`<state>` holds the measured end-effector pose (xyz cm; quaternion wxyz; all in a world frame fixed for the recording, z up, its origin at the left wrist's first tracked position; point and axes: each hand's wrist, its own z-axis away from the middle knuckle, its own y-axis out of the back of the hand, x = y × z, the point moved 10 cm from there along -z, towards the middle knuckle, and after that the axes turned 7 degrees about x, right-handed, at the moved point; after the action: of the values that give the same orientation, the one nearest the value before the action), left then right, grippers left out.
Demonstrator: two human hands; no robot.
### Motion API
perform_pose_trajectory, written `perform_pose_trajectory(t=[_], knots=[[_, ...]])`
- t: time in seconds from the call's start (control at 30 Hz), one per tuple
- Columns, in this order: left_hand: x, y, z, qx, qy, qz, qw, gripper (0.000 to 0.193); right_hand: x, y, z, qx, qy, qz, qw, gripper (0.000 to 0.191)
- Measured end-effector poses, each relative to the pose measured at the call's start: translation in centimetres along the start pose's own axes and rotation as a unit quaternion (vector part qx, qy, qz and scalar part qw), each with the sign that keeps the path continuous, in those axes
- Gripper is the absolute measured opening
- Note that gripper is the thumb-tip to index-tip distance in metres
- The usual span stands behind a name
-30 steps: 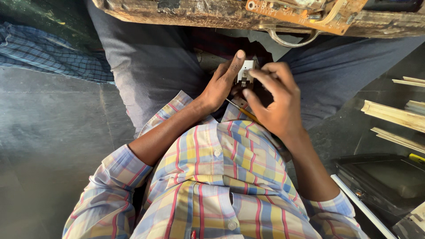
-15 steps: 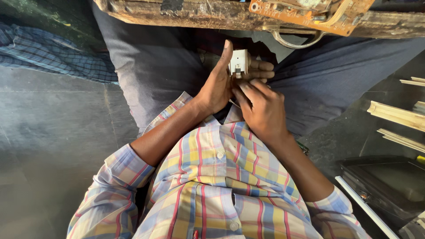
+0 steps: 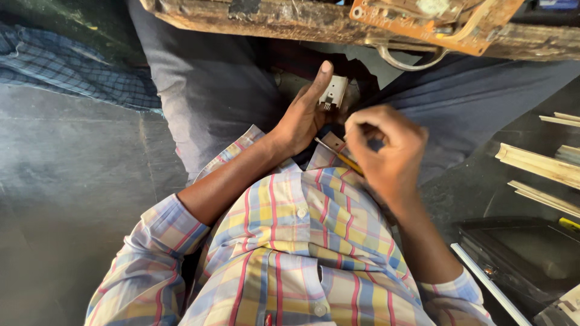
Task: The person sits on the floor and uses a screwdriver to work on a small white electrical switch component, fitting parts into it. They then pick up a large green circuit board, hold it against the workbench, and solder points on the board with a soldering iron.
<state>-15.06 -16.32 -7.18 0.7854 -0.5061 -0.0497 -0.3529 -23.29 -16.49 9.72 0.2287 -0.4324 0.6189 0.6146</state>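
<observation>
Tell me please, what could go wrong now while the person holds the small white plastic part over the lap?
1. The left hand seems to hold the small white plastic part only at its edge, above the lap; it could slip and fall between the legs.
2. The right hand is closed near a thin yellow-handled tool whose tip is close to the left palm; a slip might prick it.

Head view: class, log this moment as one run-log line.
left hand: holds small white part | right hand: closed beside it, contents unclear | yellow-handled tool: lies below | wooden bench edge: above
</observation>
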Motion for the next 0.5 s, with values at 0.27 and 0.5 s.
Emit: perform_pose_trajectory(t=[0.27,0.5], knots=[[-0.1,0.1,-0.1,0.015,-0.020,-0.071,0.997,0.068,4.0,-1.2,-1.2,-0.006,-0.102,-0.175,0.979,0.011],[-0.5,0.3,-0.2,0.012,-0.008,-0.096,0.995,0.070,4.4,-1.9,-1.1,-0.016,-0.089,-0.068,0.994,0.008]])
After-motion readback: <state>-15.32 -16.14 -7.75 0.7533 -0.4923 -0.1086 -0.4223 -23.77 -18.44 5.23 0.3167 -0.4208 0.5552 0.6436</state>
